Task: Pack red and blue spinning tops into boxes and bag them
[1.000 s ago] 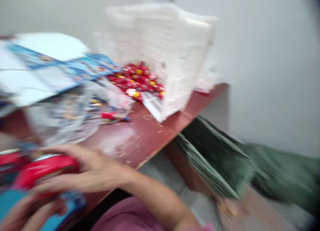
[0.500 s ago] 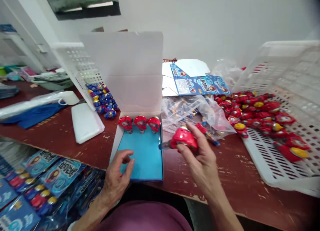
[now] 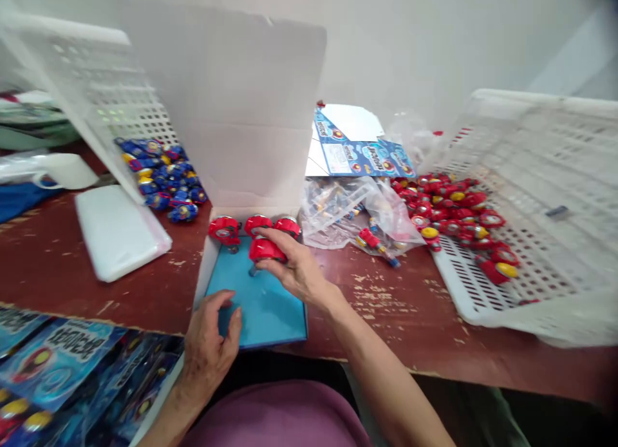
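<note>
An open cardboard box [image 3: 255, 305] with a bright blue inside lies in front of me, its white lid [image 3: 251, 112] standing up at the back. Three red toys [image 3: 224, 230], rounded with silvery parts, sit in a row along the box's back wall. My right hand [image 3: 302, 266] grips another red toy [image 3: 265, 249] between thumb and fingers, over the box just in front of that row. At the box's front left, my left hand [image 3: 212, 328] is empty, fingers curved and apart from the thumb.
At right, a white basket [image 3: 463, 305] holds several red toys. Another white basket [image 3: 145, 105] at left contains blue toys. Behind the box's right side lie a clear plastic bag [image 3: 333, 209] and printed blue card [image 3: 367, 154]. White plastic sleeves [image 3: 120, 231] and a cup [image 3: 72, 171] are at left.
My right hand has carried the red toy leftward from beside the box to over it, near the back row. My left hand stays by the box's front left. The view has shifted.
</note>
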A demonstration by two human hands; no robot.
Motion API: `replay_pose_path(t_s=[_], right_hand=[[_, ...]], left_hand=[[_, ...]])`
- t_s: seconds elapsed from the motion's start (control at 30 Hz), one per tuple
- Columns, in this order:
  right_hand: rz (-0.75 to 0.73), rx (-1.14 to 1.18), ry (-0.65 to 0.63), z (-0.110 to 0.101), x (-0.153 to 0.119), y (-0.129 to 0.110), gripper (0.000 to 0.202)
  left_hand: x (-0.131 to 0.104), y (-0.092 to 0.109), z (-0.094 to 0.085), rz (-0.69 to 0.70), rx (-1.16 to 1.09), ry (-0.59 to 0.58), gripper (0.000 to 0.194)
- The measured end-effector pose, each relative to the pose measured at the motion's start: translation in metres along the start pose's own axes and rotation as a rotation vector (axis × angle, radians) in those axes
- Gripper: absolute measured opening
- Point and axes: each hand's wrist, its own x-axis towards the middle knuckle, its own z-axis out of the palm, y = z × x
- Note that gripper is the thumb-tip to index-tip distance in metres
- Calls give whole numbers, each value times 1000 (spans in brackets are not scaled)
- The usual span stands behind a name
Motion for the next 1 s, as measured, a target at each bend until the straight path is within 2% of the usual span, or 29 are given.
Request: replay_pose_path(t_s=[0.1, 0.2, 0.3, 0.37, 0.4, 0.47, 0.53, 0.6, 0.7, 0.8, 0.9, 1.0], right_hand=[[-11, -76, 17, 6, 11, 2, 51], [-2, -142, -28, 7, 17, 2, 52], [23, -110, -132, -5, 17, 0, 53], [14, -121, -158, -18, 15, 2, 52], [-7, -147, -126, -23, 14, 3, 51], [-49, -220, 19, -31, 12, 8, 49], [-56, -275, 152, -31, 9, 11, 48], [-60, -279, 185, -25, 6, 12, 49], [-99, -219, 92, -11, 2, 7, 51], [-75, -184, -84, -7, 6, 1, 52], [-4, -198, -221, -11, 20, -2, 54], [136, -213, -335, -9, 33, 4, 55]], left_hand=[[0, -2, 1, -22, -3, -11, 31], [0, -2, 1, -44, -24, -26, 32], [0, -1, 2, -85, -6, -23, 33], [0, -1, 2, -114, 12, -9, 33], [-1, -1, 3, -121, 17, -2, 34], [-2, -1, 3, -118, 16, 3, 35], [-3, -2, 3, -103, 11, -2, 37], [-3, -2, 4, -100, 5, -11, 37], [-2, -2, 5, -104, 2, -5, 37], [-1, -2, 5, -98, 9, 0, 38], [-2, -2, 6, -90, 17, 0, 38], [-2, -3, 7, -82, 15, 4, 39]])
